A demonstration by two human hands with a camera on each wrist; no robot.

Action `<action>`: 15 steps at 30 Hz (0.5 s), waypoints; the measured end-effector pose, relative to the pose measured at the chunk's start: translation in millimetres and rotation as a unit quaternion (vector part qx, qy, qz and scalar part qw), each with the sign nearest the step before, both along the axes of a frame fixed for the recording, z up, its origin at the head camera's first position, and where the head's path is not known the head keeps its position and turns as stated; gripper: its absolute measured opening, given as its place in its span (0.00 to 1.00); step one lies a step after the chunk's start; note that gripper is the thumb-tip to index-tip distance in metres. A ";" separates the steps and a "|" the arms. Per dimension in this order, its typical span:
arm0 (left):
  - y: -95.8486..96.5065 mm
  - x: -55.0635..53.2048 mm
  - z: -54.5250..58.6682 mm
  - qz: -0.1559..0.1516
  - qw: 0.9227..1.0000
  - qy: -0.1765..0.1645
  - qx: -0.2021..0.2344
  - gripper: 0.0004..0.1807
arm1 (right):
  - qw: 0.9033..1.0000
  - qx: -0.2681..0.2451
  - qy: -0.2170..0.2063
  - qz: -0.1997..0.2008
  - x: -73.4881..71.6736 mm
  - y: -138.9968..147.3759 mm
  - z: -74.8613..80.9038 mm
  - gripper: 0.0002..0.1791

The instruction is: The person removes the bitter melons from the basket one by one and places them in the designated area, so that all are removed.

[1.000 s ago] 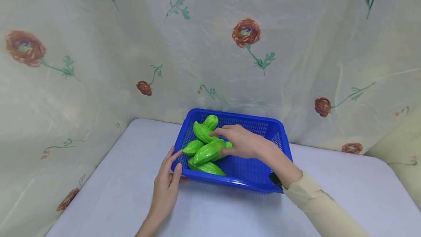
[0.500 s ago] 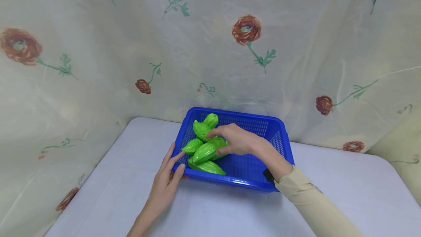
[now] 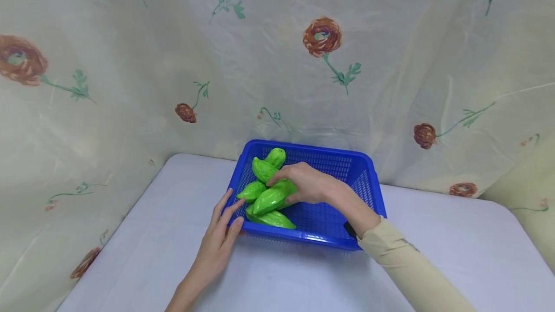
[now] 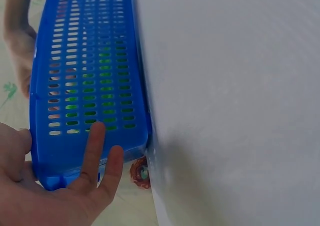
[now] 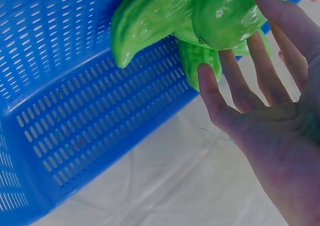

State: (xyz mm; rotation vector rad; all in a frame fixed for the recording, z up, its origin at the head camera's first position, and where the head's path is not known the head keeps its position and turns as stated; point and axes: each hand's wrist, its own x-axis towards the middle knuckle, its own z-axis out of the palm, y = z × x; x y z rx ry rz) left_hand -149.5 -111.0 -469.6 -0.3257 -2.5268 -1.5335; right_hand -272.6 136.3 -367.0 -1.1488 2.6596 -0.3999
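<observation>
A blue plastic basket [image 3: 312, 238] with slotted walls holds several glossy green ribbed gourds, heaped in its left half. My left hand [image 3: 217, 240] grips the near-left corner; in the left wrist view, two fingers extend along the outer wall [image 4: 90, 153]. Inside the basket, my right hand [image 3: 313, 184] reaches down from the right, its thumb and fingers about the end of the top gourd [image 3: 270, 200]. From the right wrist, the fingertips pass behind that gourd [image 5: 225, 15] with the thumb at its other side. Another gourd [image 5: 145, 20] lies alongside; its far end is hidden.
A white-covered table [image 3: 160, 235] bears the basket. Behind it hangs a pale curtain [image 3: 260, 61] printed with brown-red flowers, close to the basket's far rim. The basket's right half shows its bare slotted floor [image 3: 323, 218].
My right hand has moved slightly left and down, with its fingers and thumb farther over the top gourd. The left hand stays at the corner. The head view has shifted a little.
</observation>
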 end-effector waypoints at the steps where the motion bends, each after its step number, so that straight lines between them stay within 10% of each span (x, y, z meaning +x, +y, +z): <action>1: -0.2 0.1 0.1 0.002 1.000 0.000 -0.004 0.23 | 1.000 0.002 0.000 0.000 -0.1 -0.5 -0.4 0.29; 15: -1.0 2.1 0.8 0.003 1.000 -0.006 -0.007 0.23 | 1.000 0.015 -0.009 -0.013 -1.2 -3.2 -3.7 0.26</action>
